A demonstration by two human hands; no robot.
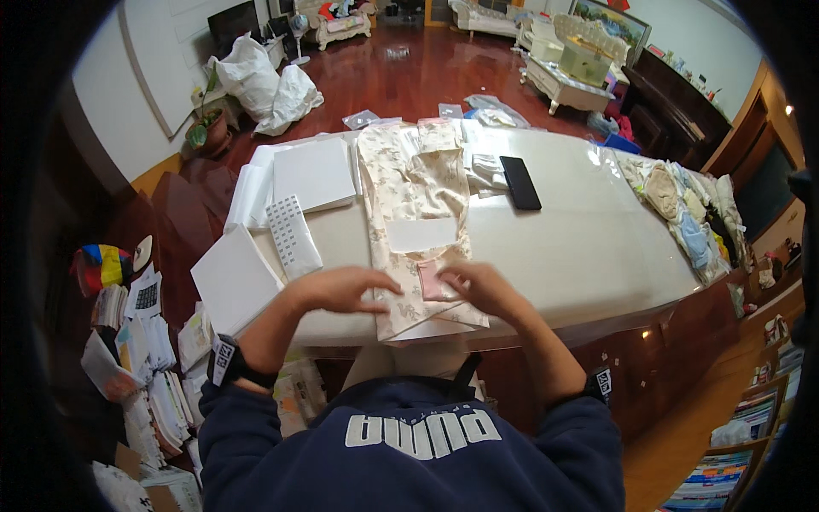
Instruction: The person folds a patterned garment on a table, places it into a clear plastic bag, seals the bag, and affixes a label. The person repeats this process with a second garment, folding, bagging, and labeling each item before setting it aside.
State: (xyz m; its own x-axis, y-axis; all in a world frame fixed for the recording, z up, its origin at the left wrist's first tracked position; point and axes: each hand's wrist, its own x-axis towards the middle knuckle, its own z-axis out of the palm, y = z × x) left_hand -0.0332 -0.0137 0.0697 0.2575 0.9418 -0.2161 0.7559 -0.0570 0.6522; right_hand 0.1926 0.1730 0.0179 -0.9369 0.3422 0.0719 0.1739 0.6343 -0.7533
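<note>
A cream garment with a brown print [435, 185] lies lengthwise on the table in front of me. A white sheet [422, 235] shows through the gap in its middle, and more white shows under its near edge. On its near part is a pink cloth piece [431, 281]. My left hand [349, 289] hovers at the garment's left edge, fingers apart and holding nothing. The curled fingers of my right hand [477, 285] are at the pink piece's right edge; whether they pinch the cloth cannot be told. Slight blur covers both hands.
Left of the garment lie a stack of white sheets [313, 173], another white stack [235, 281] and a sticker sheet [294, 235]. Folded white cloth [486, 169] and a black phone [520, 183] are to the right. Clothes [684, 211] are heaped at the table's right end.
</note>
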